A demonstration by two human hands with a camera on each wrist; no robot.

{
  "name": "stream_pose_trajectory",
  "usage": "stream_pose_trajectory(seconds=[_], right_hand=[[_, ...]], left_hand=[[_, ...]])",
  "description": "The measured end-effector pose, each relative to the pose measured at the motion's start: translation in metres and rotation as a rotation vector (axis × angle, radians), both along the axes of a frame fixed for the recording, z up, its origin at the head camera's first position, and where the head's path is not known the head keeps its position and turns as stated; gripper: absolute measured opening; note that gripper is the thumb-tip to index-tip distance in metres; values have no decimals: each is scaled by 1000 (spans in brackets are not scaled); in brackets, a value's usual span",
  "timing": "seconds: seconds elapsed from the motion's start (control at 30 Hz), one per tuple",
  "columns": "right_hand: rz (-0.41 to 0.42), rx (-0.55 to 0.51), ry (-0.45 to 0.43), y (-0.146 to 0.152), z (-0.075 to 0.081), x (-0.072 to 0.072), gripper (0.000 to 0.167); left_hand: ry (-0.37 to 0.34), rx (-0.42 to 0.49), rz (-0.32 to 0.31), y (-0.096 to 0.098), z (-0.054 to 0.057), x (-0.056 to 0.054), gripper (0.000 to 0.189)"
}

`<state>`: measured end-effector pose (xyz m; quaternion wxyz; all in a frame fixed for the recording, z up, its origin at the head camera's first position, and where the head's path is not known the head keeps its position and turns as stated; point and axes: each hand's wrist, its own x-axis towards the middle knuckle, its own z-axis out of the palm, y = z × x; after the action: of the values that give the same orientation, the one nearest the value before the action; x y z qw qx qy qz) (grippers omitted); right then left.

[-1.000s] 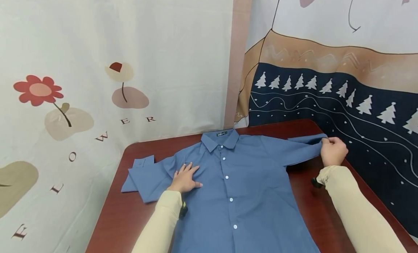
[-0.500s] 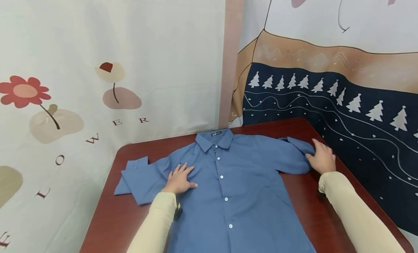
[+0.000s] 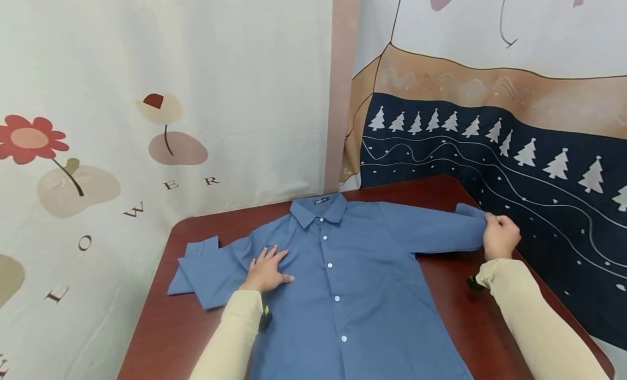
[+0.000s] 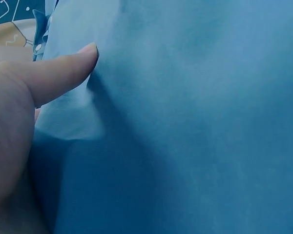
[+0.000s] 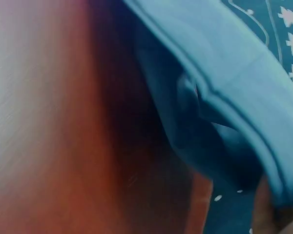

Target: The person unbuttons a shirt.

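Note:
A blue button-up shirt (image 3: 372,276) lies front up, its collar toward the far edge. My left hand (image 3: 264,270) rests on the chest beside the button row, fingers spread; in the left wrist view its thumb (image 4: 63,73) lies on the cloth. My right hand (image 3: 501,236) pinches the outer end of the right-hand sleeve (image 3: 436,227), which is stretched out sideways. In the right wrist view the sleeve's seamed edge (image 5: 224,102) runs down to the fingers, its underside lifted off the table. The left-hand sleeve (image 3: 215,271) lies folded over, its cuff (image 3: 203,246) showing.
The shirt lies on a dark red wooden table (image 3: 441,189) with rounded corners. A pale curtain with flower prints (image 3: 235,97) hangs behind on the left. A navy cloth with white trees (image 3: 490,157) hangs close along the right edge.
My right hand opened at the sleeve's end, then took hold of it again and pulled it out to the right, straightening it. The left hand stays on the chest. The head view shifted slightly.

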<state>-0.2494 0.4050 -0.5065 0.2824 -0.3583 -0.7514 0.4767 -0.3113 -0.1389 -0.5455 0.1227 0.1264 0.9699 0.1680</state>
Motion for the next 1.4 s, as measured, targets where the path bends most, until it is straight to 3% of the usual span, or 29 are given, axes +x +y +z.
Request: stream_pose_trajectory(seconds=[0.1,0.17,0.23,0.37,0.43,0.5,0.6,0.67,0.73,0.83,0.93,1.13,1.23,1.4], right_hand=[[130,137,-267,4,-12,14,34],[252,284,-379,5,-22,22,30],[326,425,-364,3,-30,25,25],[337,652,-126,-7,-32,21,30],[390,722,-124,-11,-25,19,34],[475,742,-227,-12,-16,18,41],[632,702,-467,-7,-2,20,52],[722,648,-576,-2,4,20,41],[778,599,-606,1,6,20,23],[771,551,-581,1,2,17,34],[676,550,-494,-1,-1,14,38],[468,465,-218,-12,12,-2,21],[454,385,-132,-21,27,-14,29],[509,309,-79,-38,58,-29,30]], left_hand=[[-1,-5,2,-1,1,-1,77],[0,2,5,-2,2,-1,77],[-3,5,6,-3,3,-1,77],[-9,6,-2,-2,2,-2,77],[-10,7,1,-2,0,-2,77],[-9,5,4,-1,-2,-2,78],[-13,11,3,1,-4,-3,77],[-16,16,3,2,-3,-2,77],[-16,17,5,2,-1,-2,77],[-12,12,9,2,1,-3,77],[-12,2,4,1,-1,-4,77],[-5,2,6,0,-4,-5,77],[-4,4,8,0,-4,-4,77],[-2,1,4,-1,-4,-3,77]])
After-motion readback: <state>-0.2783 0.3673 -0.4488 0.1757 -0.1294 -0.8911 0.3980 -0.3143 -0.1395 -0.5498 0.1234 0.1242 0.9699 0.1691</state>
